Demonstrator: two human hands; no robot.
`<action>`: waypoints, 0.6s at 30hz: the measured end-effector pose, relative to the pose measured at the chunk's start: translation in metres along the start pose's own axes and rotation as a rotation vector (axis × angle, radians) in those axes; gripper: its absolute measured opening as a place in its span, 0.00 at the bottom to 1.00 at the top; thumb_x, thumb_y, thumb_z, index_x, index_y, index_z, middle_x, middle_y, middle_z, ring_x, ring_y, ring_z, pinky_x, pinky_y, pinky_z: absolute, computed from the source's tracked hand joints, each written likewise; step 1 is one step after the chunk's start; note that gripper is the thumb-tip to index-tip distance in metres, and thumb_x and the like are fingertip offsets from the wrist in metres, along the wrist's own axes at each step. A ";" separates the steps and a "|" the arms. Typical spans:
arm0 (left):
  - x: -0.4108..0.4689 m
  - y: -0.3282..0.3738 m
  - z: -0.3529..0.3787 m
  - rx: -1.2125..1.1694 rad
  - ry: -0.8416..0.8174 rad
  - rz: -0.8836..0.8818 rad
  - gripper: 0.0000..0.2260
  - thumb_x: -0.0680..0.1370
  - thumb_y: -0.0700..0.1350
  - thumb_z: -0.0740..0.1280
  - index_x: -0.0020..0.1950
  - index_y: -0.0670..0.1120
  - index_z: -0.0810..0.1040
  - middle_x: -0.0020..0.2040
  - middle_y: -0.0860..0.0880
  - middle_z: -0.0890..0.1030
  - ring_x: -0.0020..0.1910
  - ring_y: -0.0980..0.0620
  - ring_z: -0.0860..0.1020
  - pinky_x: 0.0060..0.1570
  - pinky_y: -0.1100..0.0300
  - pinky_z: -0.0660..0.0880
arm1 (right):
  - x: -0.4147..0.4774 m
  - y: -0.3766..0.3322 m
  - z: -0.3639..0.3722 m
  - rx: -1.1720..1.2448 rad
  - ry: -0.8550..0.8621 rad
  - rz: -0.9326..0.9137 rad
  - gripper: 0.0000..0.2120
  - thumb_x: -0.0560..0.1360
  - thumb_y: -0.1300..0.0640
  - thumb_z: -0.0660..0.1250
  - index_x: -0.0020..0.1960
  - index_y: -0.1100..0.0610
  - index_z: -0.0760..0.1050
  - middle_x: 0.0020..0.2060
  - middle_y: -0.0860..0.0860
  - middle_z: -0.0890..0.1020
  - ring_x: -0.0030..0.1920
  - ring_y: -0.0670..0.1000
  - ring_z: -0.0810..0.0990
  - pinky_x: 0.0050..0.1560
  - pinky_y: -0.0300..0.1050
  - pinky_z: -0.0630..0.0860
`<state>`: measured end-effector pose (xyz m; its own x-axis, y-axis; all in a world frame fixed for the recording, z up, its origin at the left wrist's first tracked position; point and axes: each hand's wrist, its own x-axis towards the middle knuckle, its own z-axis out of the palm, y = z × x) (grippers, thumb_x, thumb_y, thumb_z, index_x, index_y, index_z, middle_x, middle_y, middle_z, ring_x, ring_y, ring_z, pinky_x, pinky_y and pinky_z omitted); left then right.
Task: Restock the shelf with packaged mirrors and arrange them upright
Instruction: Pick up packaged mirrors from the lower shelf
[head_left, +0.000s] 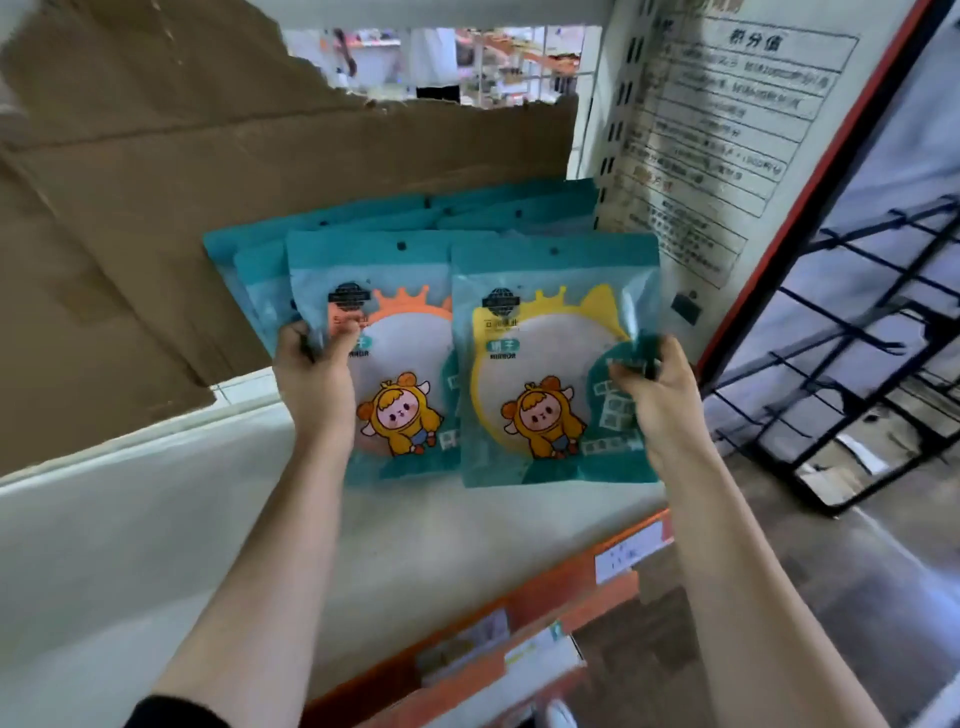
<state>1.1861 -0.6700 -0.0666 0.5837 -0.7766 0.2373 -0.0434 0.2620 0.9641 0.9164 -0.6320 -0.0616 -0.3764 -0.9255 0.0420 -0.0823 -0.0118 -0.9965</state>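
As my left hand (311, 379) pinches the orange mirror pack (405, 332), my right hand (657, 400) pinches the yellow mirror pack (550, 353) mid-frame.

left hand (311, 374) gripping orange mirror pack (400, 358); right hand (657, 387) pinching yellow mirror pack (550, 364)
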 end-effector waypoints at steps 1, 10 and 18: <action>-0.002 -0.001 0.002 0.013 0.021 0.013 0.14 0.69 0.44 0.70 0.34 0.52 0.65 0.32 0.55 0.70 0.31 0.62 0.69 0.35 0.66 0.64 | 0.010 0.003 0.001 0.039 -0.028 0.014 0.13 0.75 0.67 0.66 0.49 0.49 0.71 0.49 0.55 0.81 0.44 0.54 0.81 0.47 0.51 0.79; 0.000 0.003 0.018 0.003 0.278 0.113 0.15 0.66 0.48 0.71 0.34 0.50 0.63 0.32 0.53 0.64 0.30 0.60 0.64 0.31 0.67 0.61 | 0.110 -0.003 0.031 0.066 -0.408 -0.060 0.11 0.75 0.68 0.65 0.49 0.53 0.71 0.40 0.51 0.78 0.36 0.46 0.79 0.38 0.41 0.76; -0.002 -0.018 0.025 0.169 0.484 0.157 0.15 0.72 0.43 0.72 0.35 0.49 0.65 0.29 0.59 0.69 0.28 0.65 0.67 0.32 0.71 0.63 | 0.159 0.012 0.059 -0.140 -0.460 -0.150 0.15 0.74 0.61 0.66 0.60 0.52 0.70 0.53 0.52 0.79 0.54 0.54 0.79 0.59 0.56 0.75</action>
<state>1.1658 -0.6872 -0.0814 0.8652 -0.3715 0.3368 -0.2673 0.2266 0.9366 0.9105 -0.8013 -0.0708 0.0925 -0.9889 0.1162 -0.2390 -0.1354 -0.9615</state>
